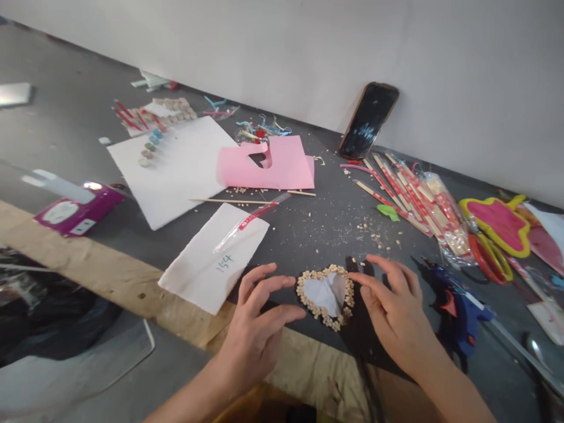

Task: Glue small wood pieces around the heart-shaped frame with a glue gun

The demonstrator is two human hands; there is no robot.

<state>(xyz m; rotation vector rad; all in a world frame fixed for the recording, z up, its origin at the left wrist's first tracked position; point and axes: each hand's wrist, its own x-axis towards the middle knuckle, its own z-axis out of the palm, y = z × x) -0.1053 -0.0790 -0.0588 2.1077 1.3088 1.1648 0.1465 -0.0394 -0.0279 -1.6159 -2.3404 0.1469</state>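
Note:
A small heart-shaped piece [324, 291] with a white middle and a border of tiny wooden bits lies flat near the table's front edge. My left hand [264, 308] is at its left side, thumb and fingers apart with nothing between them. On the other side, my right hand [392, 296] has its index fingertip at the heart's upper right border; whether it touches cannot be made out. Its fingers are spread and hold nothing. A blue glue gun [469, 317] rests to the right of that hand.
White card marked 154 [198, 258] lies left, below pink cut paper [282, 164] and a large white sheet [176, 176]. Wrapped chopsticks [409, 194], scissors [489, 258] and a propped phone [369, 120] are right. A purple power strip [79, 208] stands far left.

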